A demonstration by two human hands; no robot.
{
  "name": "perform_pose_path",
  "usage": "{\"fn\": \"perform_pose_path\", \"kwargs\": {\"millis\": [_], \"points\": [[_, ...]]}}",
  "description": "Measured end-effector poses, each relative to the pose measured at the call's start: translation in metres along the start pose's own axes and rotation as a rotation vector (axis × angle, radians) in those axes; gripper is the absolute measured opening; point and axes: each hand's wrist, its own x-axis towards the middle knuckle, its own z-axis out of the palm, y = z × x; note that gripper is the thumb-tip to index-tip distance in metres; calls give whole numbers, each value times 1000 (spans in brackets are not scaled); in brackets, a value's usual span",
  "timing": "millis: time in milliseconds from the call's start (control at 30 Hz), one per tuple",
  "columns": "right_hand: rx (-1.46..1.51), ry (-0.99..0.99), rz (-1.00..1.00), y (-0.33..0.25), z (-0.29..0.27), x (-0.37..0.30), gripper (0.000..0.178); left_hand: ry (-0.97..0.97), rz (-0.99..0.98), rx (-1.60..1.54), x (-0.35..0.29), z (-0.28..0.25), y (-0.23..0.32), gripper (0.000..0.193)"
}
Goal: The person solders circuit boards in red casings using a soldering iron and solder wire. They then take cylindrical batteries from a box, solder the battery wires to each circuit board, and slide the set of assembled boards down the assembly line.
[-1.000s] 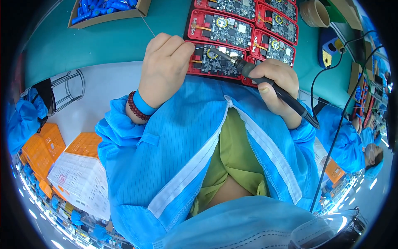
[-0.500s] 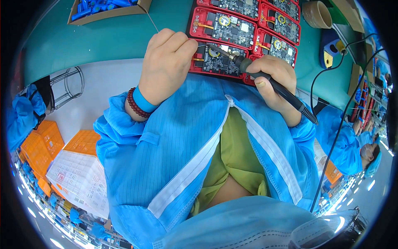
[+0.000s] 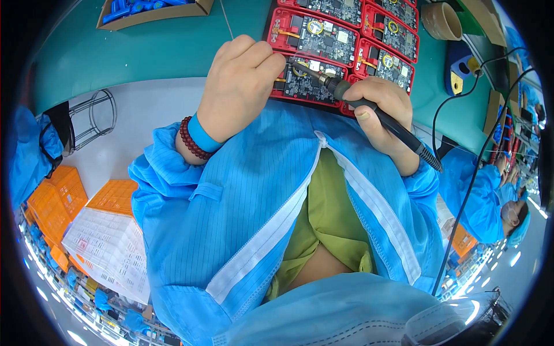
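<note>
My right hand (image 3: 385, 106) grips the dark handle of a soldering iron (image 3: 398, 129). Its metal tip points up and left, over the near end of a circuit board (image 3: 311, 85) set in a red casing (image 3: 278, 93). Beside that tip, my left hand (image 3: 238, 89) is closed in a pinch on thin solder wire (image 3: 225, 18), whose tail rises from behind the knuckles. The fingertips hide part of the board's left end. Whether tip and wire touch is too small to tell. More red casings with boards (image 3: 326, 40) lie in rows beyond and to the right.
A cardboard box of blue cylindrical parts (image 3: 151, 16) stands far left on the green table (image 3: 156, 52). At the right are a brown round pot (image 3: 441, 21), a blue-and-yellow iron stand (image 3: 459, 72) and the iron's cable (image 3: 479, 150). Orange crates (image 3: 57, 193) stand lower left; a co-worker (image 3: 476, 196) sits right.
My left hand has shifted slightly right and up, closer to the iron's tip, with the wire tail moving along. My right hand and the iron stay nearly in place.
</note>
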Motion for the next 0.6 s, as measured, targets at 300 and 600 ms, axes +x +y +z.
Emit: {"fn": "perform_pose_path", "kwargs": {"millis": [300,600], "points": [[19,46,73,-4,-3,-2,19,-23,-43,22,1,-3,1,17],[-9,-3,39,-2,-2,1,19,-27,-12,26,3,-4,-1,17]]}}
